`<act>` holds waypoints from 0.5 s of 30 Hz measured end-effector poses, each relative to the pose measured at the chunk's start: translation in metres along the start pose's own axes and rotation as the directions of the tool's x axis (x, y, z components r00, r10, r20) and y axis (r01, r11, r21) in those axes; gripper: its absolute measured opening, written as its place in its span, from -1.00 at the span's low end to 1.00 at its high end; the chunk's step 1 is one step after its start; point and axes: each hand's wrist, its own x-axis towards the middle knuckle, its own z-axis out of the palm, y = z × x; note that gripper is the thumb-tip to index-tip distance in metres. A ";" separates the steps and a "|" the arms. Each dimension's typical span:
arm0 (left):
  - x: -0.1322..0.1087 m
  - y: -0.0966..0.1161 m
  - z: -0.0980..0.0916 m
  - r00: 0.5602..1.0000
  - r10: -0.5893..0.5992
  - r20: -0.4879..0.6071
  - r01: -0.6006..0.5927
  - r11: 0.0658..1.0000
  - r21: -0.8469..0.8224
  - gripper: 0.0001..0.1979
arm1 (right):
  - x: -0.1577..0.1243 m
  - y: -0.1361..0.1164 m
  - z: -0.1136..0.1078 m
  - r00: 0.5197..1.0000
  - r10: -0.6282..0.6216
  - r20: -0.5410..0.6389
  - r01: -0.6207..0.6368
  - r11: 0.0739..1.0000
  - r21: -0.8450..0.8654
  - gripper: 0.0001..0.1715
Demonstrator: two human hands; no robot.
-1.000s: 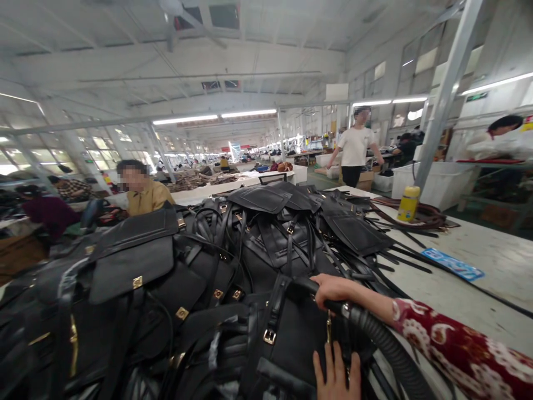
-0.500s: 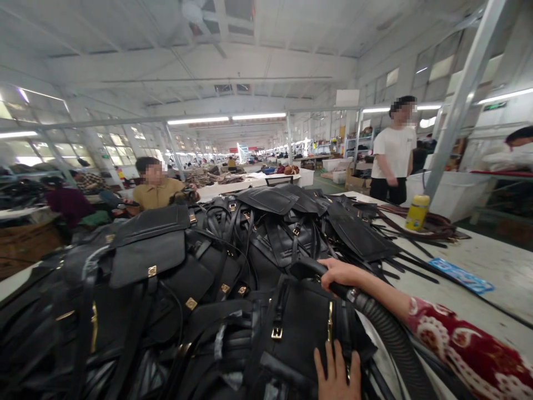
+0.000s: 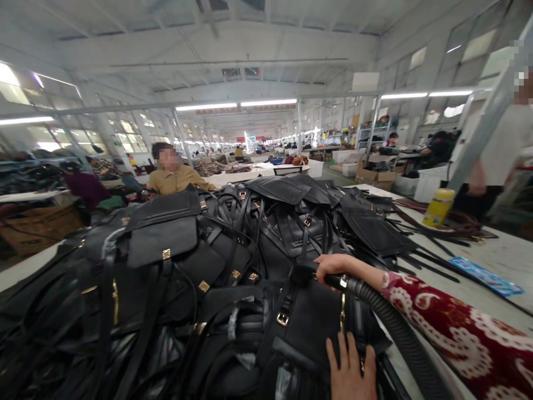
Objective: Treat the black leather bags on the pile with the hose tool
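Note:
My right hand (image 3: 331, 268), in a red paisley sleeve, is wrapped round the black handle of a vacuum hose (image 3: 368, 297). The nozzle end points left, close over a black backpack (image 3: 310, 314) with a gold zipper and a gold buckle. On the lower right part of that backpack, my left hand (image 3: 353, 366) lies flat with its fingers spread. A ribbed tube curves from the handle down to the lower right. Left of both hands, another black bag with a flap (image 3: 162, 241) and gold clasp lies on the heap.
A heap of black bags and straps covers much of the white table (image 3: 470, 241). At the right are a yellow bottle (image 3: 439, 208), brown straps (image 3: 470, 230) and a blue-and-white packet (image 3: 485, 276). One person (image 3: 175, 178) sits across the table; another (image 3: 495, 144) stands at the right.
The view has shifted, so the table appears further left on the right-hand side no longer; things sit further right. The nozzle has come lower onto the backpack. The standing person has moved right and closer.

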 end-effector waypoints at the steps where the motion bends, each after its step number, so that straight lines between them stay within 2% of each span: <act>1: -0.001 0.003 -0.005 1.000 -0.006 0.018 0.006 1.000 -0.009 -0.36 | 0.002 -0.001 0.002 1.000 0.001 -0.009 -0.001 1.000 -0.014 -0.81; 3: -0.003 0.008 -0.017 0.999 -0.014 0.049 0.015 1.000 -0.023 -0.29 | 0.006 -0.010 0.012 0.998 -0.024 -0.063 0.021 0.999 -0.038 -0.80; 5: -0.005 0.012 -0.030 0.997 -0.003 0.075 0.007 0.999 -0.044 -0.23 | 0.006 -0.023 0.025 0.983 -0.085 -0.165 0.075 0.995 -0.065 -0.75; 7: -0.006 0.015 -0.043 0.995 0.014 0.099 -0.007 0.997 -0.073 -0.19 | -0.005 -0.033 0.039 0.947 -0.174 -0.268 0.153 0.983 -0.098 -0.61; 9: -0.006 0.019 -0.053 0.991 0.024 0.132 -0.009 0.994 -0.113 -0.20 | -0.027 -0.035 0.053 0.919 -0.267 -0.290 0.241 0.963 -0.123 -0.44; 10: -0.006 0.021 -0.057 0.988 0.014 0.156 0.008 0.991 -0.135 -0.22 | -0.042 -0.031 0.060 0.915 -0.308 -0.259 0.285 0.950 -0.125 -0.40; 12: -0.007 0.025 -0.058 0.976 -0.048 0.214 0.085 0.981 -0.171 -0.24 | -0.073 -0.016 0.074 0.921 -0.366 -0.129 0.356 0.929 -0.100 -0.48; 15: -0.011 0.031 -0.046 0.951 -0.168 0.260 0.225 0.953 -0.205 -0.29 | -0.107 0.013 0.094 0.913 -0.405 0.050 0.407 0.913 -0.038 -0.49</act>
